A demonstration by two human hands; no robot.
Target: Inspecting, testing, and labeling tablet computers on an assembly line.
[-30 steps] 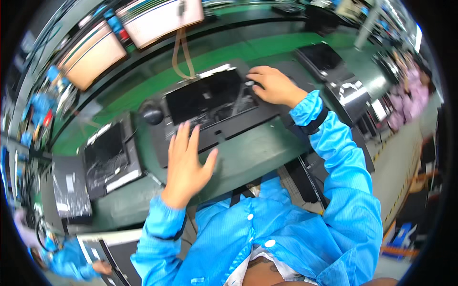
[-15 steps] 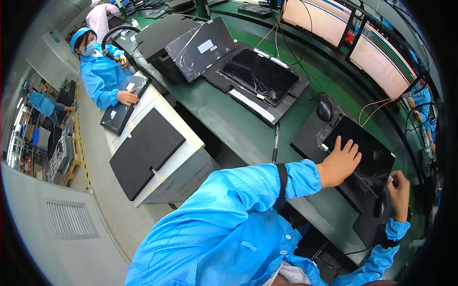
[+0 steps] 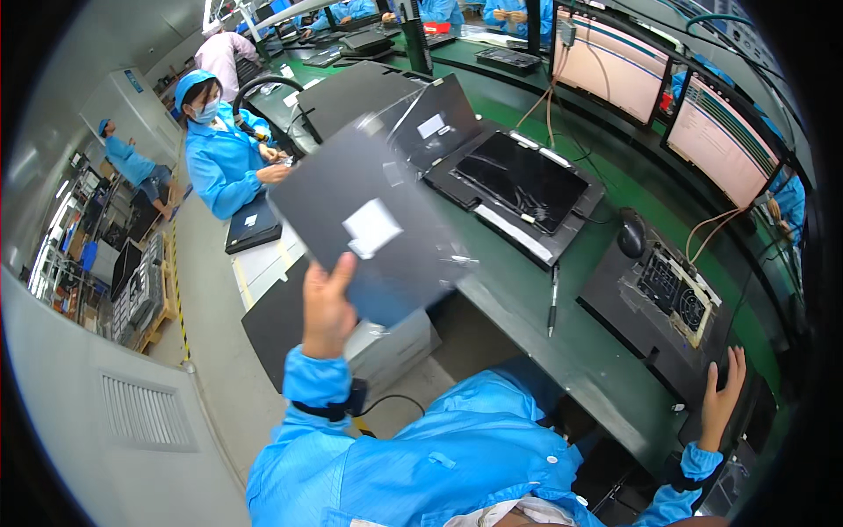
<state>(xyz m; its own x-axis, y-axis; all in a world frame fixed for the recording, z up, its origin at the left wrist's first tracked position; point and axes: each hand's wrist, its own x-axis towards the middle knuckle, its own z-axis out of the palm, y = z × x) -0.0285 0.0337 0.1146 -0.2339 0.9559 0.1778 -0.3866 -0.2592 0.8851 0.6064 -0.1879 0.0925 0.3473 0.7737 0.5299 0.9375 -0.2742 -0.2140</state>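
Note:
My left hand (image 3: pixel 327 314) is raised over the left side and grips the lower edge of a dark flat display panel (image 3: pixel 329 189), thumb on the face toward me. The panel is tilted, slightly smeared by motion, and bears a white label (image 3: pixel 379 230). At the right, my right hand (image 3: pixel 722 400) is open, fingers stretched, by the edge of a black fixture board (image 3: pixel 615 303). An uncovered recess with a dark patterned inset and pale border (image 3: pixel 678 294) shows on that board. A black mouse (image 3: pixel 630 234) rests at its far corner.
Another black display (image 3: pixel 522 180) lies on a fixture mid-bench, a film-covered panel (image 3: pixel 439 119) leaning behind it. A pen (image 3: pixel 553 299) lies on the green bench (image 3: pixel 509 290). Two monitors (image 3: pixel 720 140) stand behind. At left, a co-worker (image 3: pixel 219 158) stands by a white cart holding a black board (image 3: pixel 274 321).
My left hand has swung from the right fixture to the left and now holds up a panel. The black panel is gone from that fixture. My right hand's fingers have spread.

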